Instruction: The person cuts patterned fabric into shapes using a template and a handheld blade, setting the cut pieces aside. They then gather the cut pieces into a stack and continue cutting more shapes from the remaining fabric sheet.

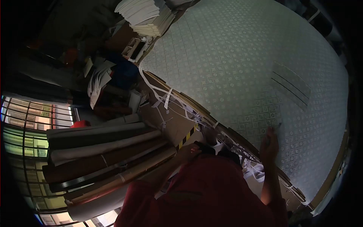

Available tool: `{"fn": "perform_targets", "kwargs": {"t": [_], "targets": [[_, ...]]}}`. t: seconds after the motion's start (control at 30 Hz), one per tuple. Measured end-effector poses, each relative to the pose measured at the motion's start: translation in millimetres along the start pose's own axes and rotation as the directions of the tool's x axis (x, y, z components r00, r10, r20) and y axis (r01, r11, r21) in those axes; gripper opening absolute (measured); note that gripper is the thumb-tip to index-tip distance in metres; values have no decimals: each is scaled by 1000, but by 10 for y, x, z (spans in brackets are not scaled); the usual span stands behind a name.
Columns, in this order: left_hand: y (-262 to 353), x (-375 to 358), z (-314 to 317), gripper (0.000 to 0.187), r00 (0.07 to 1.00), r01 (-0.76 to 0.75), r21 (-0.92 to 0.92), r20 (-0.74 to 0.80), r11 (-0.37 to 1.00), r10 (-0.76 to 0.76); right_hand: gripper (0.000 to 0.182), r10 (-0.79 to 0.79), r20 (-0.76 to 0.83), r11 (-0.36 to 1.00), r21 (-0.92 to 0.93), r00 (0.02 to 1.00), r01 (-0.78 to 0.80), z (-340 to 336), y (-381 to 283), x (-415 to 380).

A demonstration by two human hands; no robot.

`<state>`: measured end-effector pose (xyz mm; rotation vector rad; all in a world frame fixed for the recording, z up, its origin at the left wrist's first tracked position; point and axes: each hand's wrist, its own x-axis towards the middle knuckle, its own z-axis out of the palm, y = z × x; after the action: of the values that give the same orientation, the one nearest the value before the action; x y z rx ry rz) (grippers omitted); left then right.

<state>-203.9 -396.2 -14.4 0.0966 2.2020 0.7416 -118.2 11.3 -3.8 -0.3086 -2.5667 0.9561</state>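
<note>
A wide sheet of pale patterned fabric (211,56) covers the table. My right hand (269,145) is over its near edge, fingers closed around a thin, pen-like tool (279,125) whose tip points away from me; its exact kind is too dark to tell. Beyond that hand, a see-through rectangular strip with two dark lines (291,85) lies on the fabric. My left hand (188,152) hangs low by my waist, off the table, with curled fingers. Whatever it may hold is lost in shadow beside a dark shape.
Rolls of material (106,155) are stacked at the left, beside a barred window (26,151). Paper stacks (145,17) and a small tray (132,49) stand at the table's far left. White strips (168,98) dangle along the near edge above yellow-black tape (187,136).
</note>
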Motion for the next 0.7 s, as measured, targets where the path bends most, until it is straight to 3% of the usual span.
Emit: {"fn": "perform_targets", "kwargs": {"t": [0.2,0.37,0.47,0.5,0.53,0.57,0.63,0.67,0.7], "targets": [[-514,-98,-55,53,999,-24,18,32,1000,23,34,-93,68,996,7,993,93,490,-473,131],[-1642,377,46,49,943,-333,202,103,921,318,35,-141,2,988,-65,990,140,850,-1045,234],[-1978,374,-430,51,935,-344,199,162,918,315,34,-151,-41,985,-87,988,147,1189,-1424,148],[-1820,183,-788,51,955,-264,83,165,961,248,35,-189,-60,979,-92,980,183,1292,-1572,93],[-1783,91,-1027,52,967,-176,-34,179,984,179,35,-163,-75,981,-114,984,154,1373,-1758,61],[-1958,145,-1109,52,957,-192,-26,216,981,193,36,-84,-26,991,-102,996,80,1418,-1957,33],[-2257,359,-1250,50,964,-30,-68,263,997,47,41,14,31,993,-116,999,-11,1468,-2238,3],[-2371,393,-1314,50,948,-60,-43,310,997,70,41,60,0,987,-148,998,-60,1482,-2326,-3],[-2458,439,-1384,51,954,-216,29,219,976,205,44,72,12,987,-143,997,-69,1482,-2385,15]]}}
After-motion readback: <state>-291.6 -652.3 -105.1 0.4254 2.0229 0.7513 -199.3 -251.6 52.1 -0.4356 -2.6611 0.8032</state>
